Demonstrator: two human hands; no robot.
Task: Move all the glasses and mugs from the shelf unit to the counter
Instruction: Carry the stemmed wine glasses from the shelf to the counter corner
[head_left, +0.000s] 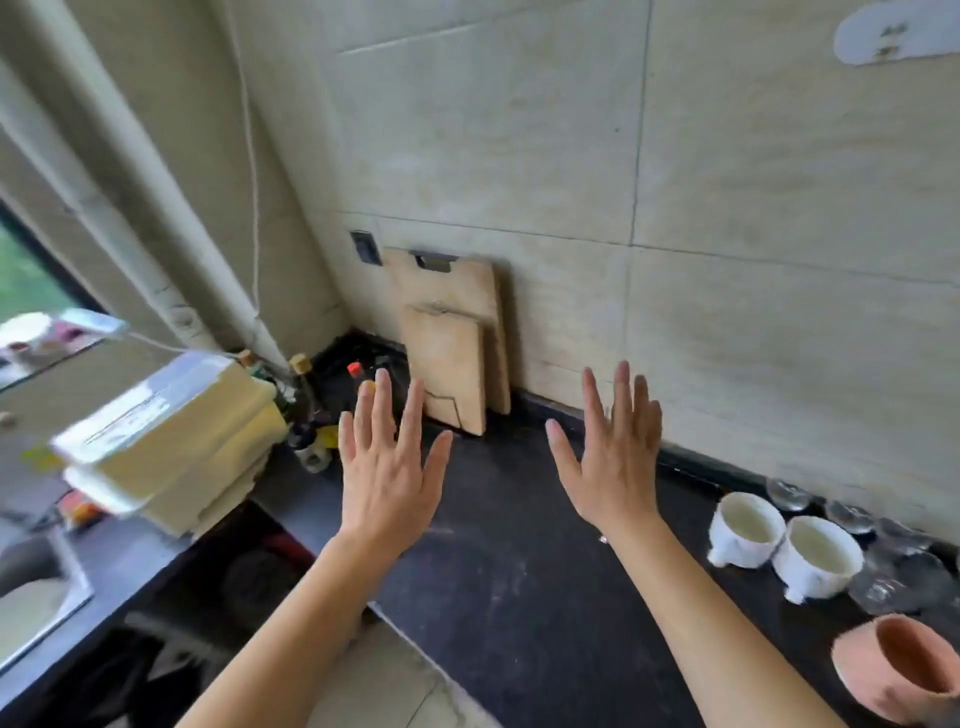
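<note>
Head view: both hands, left hand (387, 467) and right hand (613, 457), hover palm-down over the dark speckled stone counter (519, 597), each grip spread wide and empty. At right on the counter stand two white ceramic mugs (779, 540), a terracotta-pink ribbed cup (898, 665) and several clear glasses (883, 561) along the wall. Two pale wooden cutting boards (457, 343) lean on the beige tiled wall (727, 182). No writing is legible.

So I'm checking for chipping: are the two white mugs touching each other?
Touching, it seems: in the head view the left white mug and right white mug meet at their rims with no dark counter between.
</note>
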